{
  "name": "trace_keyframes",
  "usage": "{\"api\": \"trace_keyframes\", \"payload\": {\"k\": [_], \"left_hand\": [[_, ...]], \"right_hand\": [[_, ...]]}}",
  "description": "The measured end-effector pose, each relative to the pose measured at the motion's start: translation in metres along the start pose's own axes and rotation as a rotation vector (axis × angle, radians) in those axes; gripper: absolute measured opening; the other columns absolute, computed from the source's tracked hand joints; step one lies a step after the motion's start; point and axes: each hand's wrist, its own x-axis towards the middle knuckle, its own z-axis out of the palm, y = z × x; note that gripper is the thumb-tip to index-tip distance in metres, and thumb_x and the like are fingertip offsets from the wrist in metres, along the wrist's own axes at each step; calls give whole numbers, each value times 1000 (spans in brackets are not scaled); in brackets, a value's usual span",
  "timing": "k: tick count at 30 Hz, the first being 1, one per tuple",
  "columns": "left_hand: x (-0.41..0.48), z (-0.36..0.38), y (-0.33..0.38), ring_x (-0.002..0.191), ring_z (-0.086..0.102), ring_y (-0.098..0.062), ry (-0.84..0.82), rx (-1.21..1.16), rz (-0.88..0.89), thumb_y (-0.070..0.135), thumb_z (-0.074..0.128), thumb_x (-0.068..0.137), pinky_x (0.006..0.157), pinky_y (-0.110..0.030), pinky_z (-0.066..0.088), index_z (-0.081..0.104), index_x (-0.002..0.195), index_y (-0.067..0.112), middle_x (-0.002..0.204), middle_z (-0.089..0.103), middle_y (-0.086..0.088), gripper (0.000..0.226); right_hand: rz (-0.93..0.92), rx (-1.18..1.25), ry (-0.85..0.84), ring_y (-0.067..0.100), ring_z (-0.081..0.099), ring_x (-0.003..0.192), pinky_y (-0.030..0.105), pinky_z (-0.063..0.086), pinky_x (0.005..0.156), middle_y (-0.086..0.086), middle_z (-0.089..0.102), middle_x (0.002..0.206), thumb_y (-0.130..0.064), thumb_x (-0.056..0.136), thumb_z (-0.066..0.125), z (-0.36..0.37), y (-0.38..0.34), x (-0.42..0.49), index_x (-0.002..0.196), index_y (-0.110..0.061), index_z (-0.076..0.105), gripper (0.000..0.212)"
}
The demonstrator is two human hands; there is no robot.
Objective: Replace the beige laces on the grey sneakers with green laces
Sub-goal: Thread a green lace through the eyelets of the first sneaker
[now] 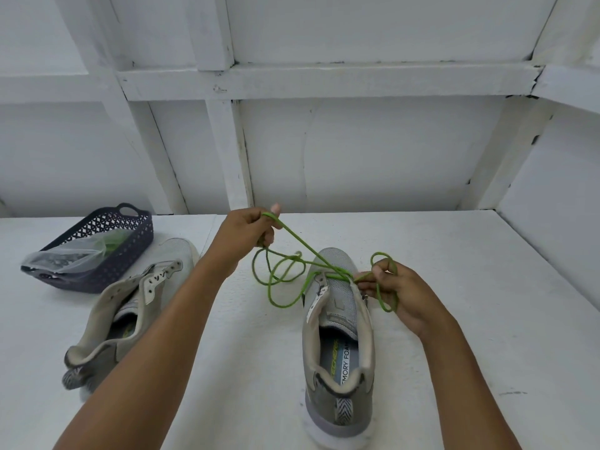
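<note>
Threaded green cord lace (305, 246) through grey mesh sneaker's (344, 306) lowest eyelets; pinched one run in left hand (248, 230), other in right hand (394, 289) (fingers curled). Likely needed ends evened next.

The curled fingers (268, 236) of the left hand (248, 229) hide the stretch of green lace (293, 236) that passes through them. Under the fingertips (368, 286) of the right hand (401, 295), it cannot be told which eyelet of the near sneaker (337, 349) the lace enters. The heel collar covers part of its insole print. Left of the left fingers, the forearm covers part of the second sneaker (130, 306), whose heel is blurred. Beyond it, a basket (138, 237) holds a clear bag (65, 259); its contents are too blurred to name. The bottom edge cuts off both forearms.
</note>
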Motion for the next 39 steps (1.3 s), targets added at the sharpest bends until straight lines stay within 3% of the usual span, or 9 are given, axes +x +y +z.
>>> {"api": "trace_keyframes", "payload": {"k": [6, 10, 17, 21, 25, 28, 32, 35, 39], "left_hand": [[5, 1, -14, 82, 67, -11, -57, 158, -80, 45, 62, 93, 81, -31, 52, 75, 81, 10, 82, 75, -1, 39], [6, 8, -15, 83, 69, -11, -130, 196, -62, 34, 70, 90, 82, -32, 53, 73, 85, 12, 84, 75, -3, 22], [6, 13, -7, 82, 74, -27, -262, 167, -251, 54, 55, 94, 73, -44, 62, 65, 102, 10, 96, 74, -11, 46], [0, 16, -5, 79, 73, -36, -369, 178, -409, 57, 51, 95, 66, -40, 60, 58, 111, 10, 90, 73, -21, 50], [2, 18, -11, 84, 70, -34, -436, -63, -404, 12, 58, 99, 89, -51, 57, 55, 117, 3, 90, 72, -22, 21], [2, 16, -8, 76, 66, -30, -494, -199, -401, -4, 54, 96, 81, -46, 59, 52, 125, 3, 84, 67, -18, 30], [5, 8, -2, 51, 39, -15, -461, -83, -375, 1, 52, 97, 48, -28, 37, 57, 125, 8, 70, 55, -9, 29], [8, 0, 3, 52, 33, -14, -412, -38, -294, 9, 59, 95, 49, -28, 27, 61, 123, 11, 62, 47, -4, 28], [8, -10, 6, 48, 33, -11, -373, -430, -69, 23, 58, 91, 51, -25, 33, 72, 103, 11, 52, 35, 2, 23]], "right_hand": [[80, 531, 23, 26, 68, 62, 44, 62, 66, 9, 58, 55, -12, 102, 37, -9, -8, -5, 77, -12, 46, 27], [74, 267, 103, 11, 37, 47, 29, 54, 52, -3, 30, 53, -17, 101, 49, -6, 0, 1, 77, -17, 42, 25], [-3, -607, -154, 15, 60, 78, 22, 52, 66, 8, 64, 82, -20, 89, 71, -12, -18, -3, 89, 1, 67, 22], [14, -642, -193, 14, 54, 73, 23, 47, 66, 5, 60, 75, -5, 91, 64, -9, -18, 0, 79, -9, 64, 12], [44, -649, -197, 14, 48, 70, 22, 43, 64, 4, 53, 73, -3, 93, 59, -5, -18, 0, 75, -12, 58, 20], [73, -643, -188, 15, 47, 71, 23, 43, 66, 4, 52, 74, -4, 95, 56, -4, -19, 1, 75, -12, 57, 21], [120, -611, -170, 19, 43, 75, 28, 40, 68, 8, 48, 79, -3, 96, 53, -3, -19, 3, 76, -14, 55, 23], [123, -603, -170, 19, 40, 76, 29, 38, 68, 9, 44, 80, -4, 97, 52, -3, -18, 2, 78, -12, 51, 20], [127, -604, -156, 17, 38, 69, 28, 37, 65, 2, 43, 72, 0, 94, 50, -2, -17, 4, 77, -13, 49, 22]]}}
